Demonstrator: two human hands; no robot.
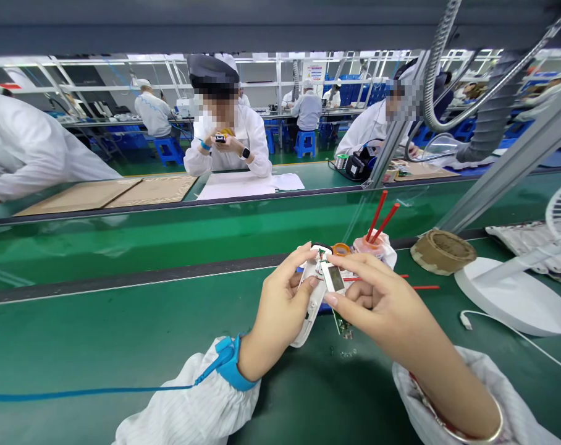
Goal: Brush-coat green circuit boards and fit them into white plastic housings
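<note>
My left hand [283,296] is closed round a white plastic housing [312,309], which slants down toward me. Between thumb and fingers of my right hand [368,290] is a circuit board with a small grey display [335,278]; its green lower end [340,322] hangs below my fingertips. The two parts are held side by side, and thin wires show near their upper ends. A blue wrist strap [236,364] with a cord circles my left wrist.
Small screws [348,354] lie below the board. Behind my hands stand an orange-lidded jar [371,244] with red sticks and a tape roll [442,250]. A white fan base [516,296] and cable [466,321] are at right. A person [229,123] sits across the conveyor.
</note>
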